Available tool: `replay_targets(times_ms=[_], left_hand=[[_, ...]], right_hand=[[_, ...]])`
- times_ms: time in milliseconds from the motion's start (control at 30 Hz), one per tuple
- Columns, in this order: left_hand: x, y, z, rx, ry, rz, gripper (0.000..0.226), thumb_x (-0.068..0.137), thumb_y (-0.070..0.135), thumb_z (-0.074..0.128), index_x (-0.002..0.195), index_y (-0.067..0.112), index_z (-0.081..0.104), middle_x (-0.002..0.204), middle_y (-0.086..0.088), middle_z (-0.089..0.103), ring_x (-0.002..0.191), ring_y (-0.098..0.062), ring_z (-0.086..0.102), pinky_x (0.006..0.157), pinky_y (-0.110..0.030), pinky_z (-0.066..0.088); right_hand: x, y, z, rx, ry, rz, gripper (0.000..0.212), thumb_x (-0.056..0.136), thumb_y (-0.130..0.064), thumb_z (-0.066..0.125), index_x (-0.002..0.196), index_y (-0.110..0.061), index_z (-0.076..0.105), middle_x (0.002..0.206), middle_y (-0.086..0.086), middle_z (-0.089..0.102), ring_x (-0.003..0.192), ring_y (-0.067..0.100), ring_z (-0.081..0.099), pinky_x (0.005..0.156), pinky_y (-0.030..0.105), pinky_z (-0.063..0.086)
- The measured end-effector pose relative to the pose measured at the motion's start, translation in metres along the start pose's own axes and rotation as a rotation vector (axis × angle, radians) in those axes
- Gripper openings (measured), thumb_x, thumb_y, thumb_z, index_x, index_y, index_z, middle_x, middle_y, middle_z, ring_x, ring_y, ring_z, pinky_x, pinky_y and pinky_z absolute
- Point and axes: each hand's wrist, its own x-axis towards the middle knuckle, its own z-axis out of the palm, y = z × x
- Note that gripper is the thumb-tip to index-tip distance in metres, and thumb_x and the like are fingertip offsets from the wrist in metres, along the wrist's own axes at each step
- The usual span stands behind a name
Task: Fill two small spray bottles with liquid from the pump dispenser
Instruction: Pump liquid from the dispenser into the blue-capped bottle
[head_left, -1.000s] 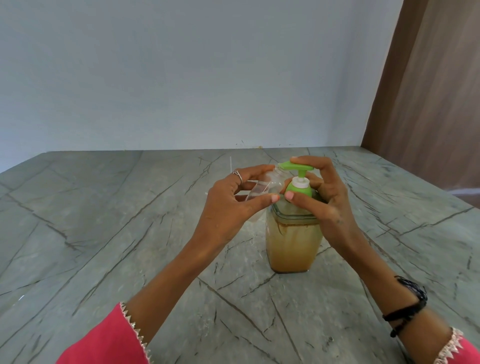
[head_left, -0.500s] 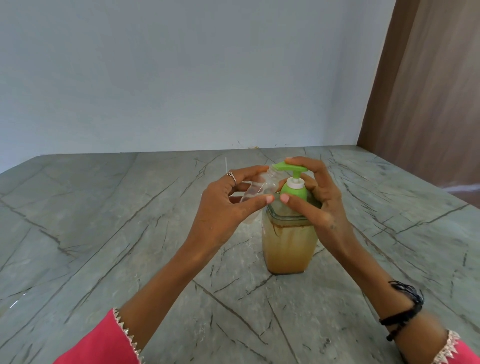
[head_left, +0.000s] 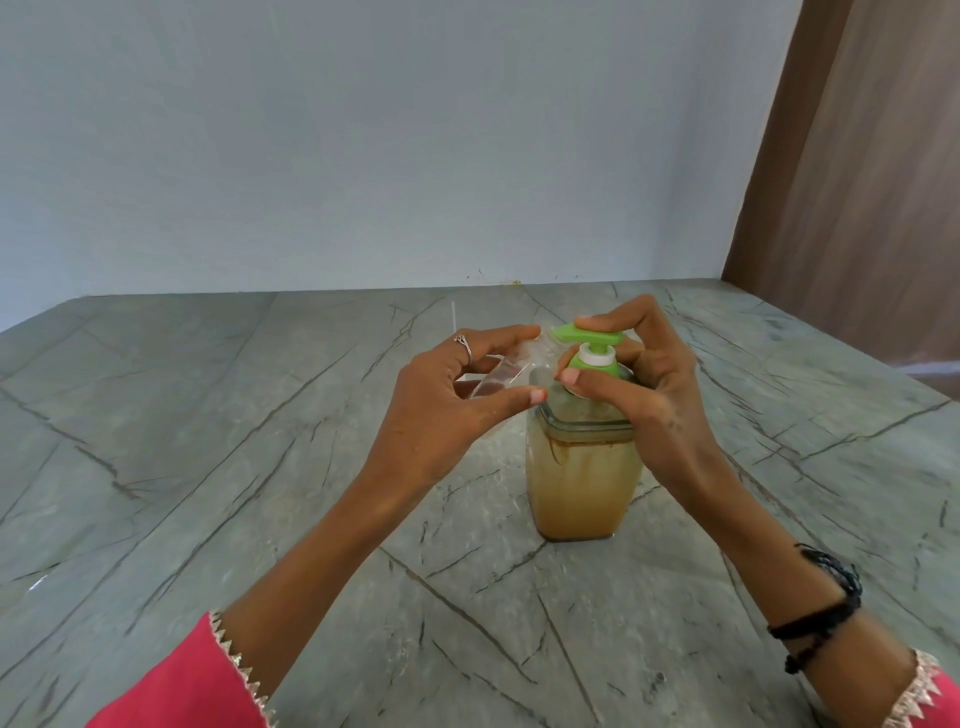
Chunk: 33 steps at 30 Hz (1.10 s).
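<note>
At mid-bench, the pump dispenser (head_left: 579, 467) stands upright w/ amber liquid, green pump head (head_left: 587, 335) pointing left; right hand (head_left: 649, 395) wraps the neck, index finger pressing on the pump head, prob. to steady it while pumping. Left hand (head_left: 441, 400) pinches a small clear spray bottle (head_left: 511, 371) btwn thumb and fingers, tilted so its open mouth sits right at the nozzle tip, likely to catch the liquid. Bottle lies btwn both hands, just left of dispenser top; 2nd bottle not visible.
</note>
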Motion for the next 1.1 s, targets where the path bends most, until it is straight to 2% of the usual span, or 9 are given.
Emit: replay_targets(times_ms=[100, 200, 267, 400, 567, 667, 767, 933, 1100], left_hand=[[0.0004, 0.0015, 0.0006, -0.014, 0.007, 0.002, 0.042, 0.069, 0.023, 0.074, 0.101, 0.044, 0.057, 0.108, 0.007, 0.065, 0.098, -0.004, 0.062, 0.076, -0.012, 0.052], [0.0008, 0.0044, 0.002, -0.016, 0.025, 0.011, 0.041, 0.07, 0.021, 0.074, 0.099, 0.045, 0.056, 0.107, 0.008, 0.065, 0.097, -0.004, 0.062, 0.072, -0.008, 0.05], [0.0005, 0.0049, 0.0023, -0.014, 0.033, 0.018, 0.042, 0.07, 0.021, 0.074, 0.098, 0.047, 0.055, 0.106, 0.009, 0.064, 0.095, -0.002, 0.062, 0.07, -0.008, 0.05], [0.0004, 0.0043, 0.0028, 0.004, 0.037, 0.028, 0.042, 0.07, 0.022, 0.075, 0.098, 0.047, 0.056, 0.106, 0.01, 0.065, 0.096, -0.003, 0.062, 0.075, -0.012, 0.052], [0.0004, -0.0002, 0.0005, 0.048, 0.018, 0.02, 0.043, 0.068, 0.024, 0.076, 0.102, 0.044, 0.059, 0.107, 0.01, 0.066, 0.098, -0.004, 0.063, 0.082, -0.018, 0.054], [0.0, 0.001, 0.0011, 0.031, 0.021, 0.023, 0.043, 0.068, 0.023, 0.076, 0.1, 0.045, 0.058, 0.104, 0.012, 0.065, 0.095, -0.002, 0.063, 0.077, -0.012, 0.052], [0.0006, 0.0038, 0.0016, 0.016, 0.033, 0.025, 0.043, 0.069, 0.022, 0.075, 0.097, 0.048, 0.056, 0.104, 0.012, 0.064, 0.095, -0.002, 0.063, 0.073, -0.01, 0.051], [-0.0003, 0.0039, 0.0027, 0.005, 0.039, 0.034, 0.042, 0.069, 0.023, 0.076, 0.098, 0.047, 0.058, 0.103, 0.011, 0.065, 0.094, -0.001, 0.063, 0.073, -0.01, 0.051], [-0.0002, -0.0003, 0.0005, 0.045, 0.026, 0.033, 0.043, 0.068, 0.024, 0.076, 0.101, 0.045, 0.059, 0.104, 0.014, 0.065, 0.096, 0.0, 0.061, 0.079, -0.014, 0.052]], right_hand=[[-0.0026, 0.0009, 0.0006, -0.044, 0.002, -0.03, 0.033, 0.076, -0.009, 0.067, 0.1, -0.028, 0.054, 0.088, -0.002, 0.072, 0.083, 0.014, 0.07, 0.066, 0.02, 0.054], [-0.0047, 0.0014, 0.0001, -0.111, -0.019, -0.063, 0.038, 0.077, -0.024, 0.068, 0.108, -0.038, 0.052, 0.096, 0.005, 0.068, 0.091, 0.016, 0.068, 0.072, 0.018, 0.052], [-0.0042, 0.0016, 0.0001, -0.115, -0.016, -0.063, 0.039, 0.077, -0.021, 0.069, 0.109, -0.035, 0.051, 0.096, 0.007, 0.068, 0.091, 0.014, 0.068, 0.072, 0.016, 0.052], [-0.0015, -0.0017, 0.0012, -0.026, 0.006, -0.037, 0.035, 0.074, -0.006, 0.066, 0.101, -0.025, 0.053, 0.08, -0.005, 0.072, 0.078, 0.01, 0.07, 0.064, 0.016, 0.052], [-0.0002, -0.0025, 0.0017, -0.017, 0.026, -0.004, 0.026, 0.071, -0.007, 0.067, 0.089, -0.021, 0.053, 0.081, -0.01, 0.072, 0.073, 0.011, 0.07, 0.059, 0.018, 0.052], [-0.0025, -0.0015, 0.002, -0.053, 0.015, -0.039, 0.03, 0.075, -0.01, 0.068, 0.097, -0.024, 0.053, 0.084, -0.006, 0.071, 0.078, 0.011, 0.07, 0.063, 0.019, 0.053], [-0.0046, 0.0005, 0.0013, -0.104, -0.009, -0.072, 0.037, 0.077, -0.023, 0.068, 0.108, -0.033, 0.051, 0.088, 0.001, 0.069, 0.085, 0.015, 0.069, 0.07, 0.022, 0.054], [-0.0015, -0.0018, 0.0014, -0.028, 0.015, -0.049, 0.035, 0.074, -0.004, 0.066, 0.101, -0.023, 0.054, 0.077, -0.002, 0.072, 0.076, 0.013, 0.07, 0.064, 0.02, 0.053], [-0.0003, 0.0003, 0.0012, -0.031, 0.042, -0.025, 0.027, 0.072, -0.007, 0.068, 0.089, -0.022, 0.054, 0.084, -0.005, 0.072, 0.077, 0.016, 0.071, 0.06, 0.022, 0.054]])
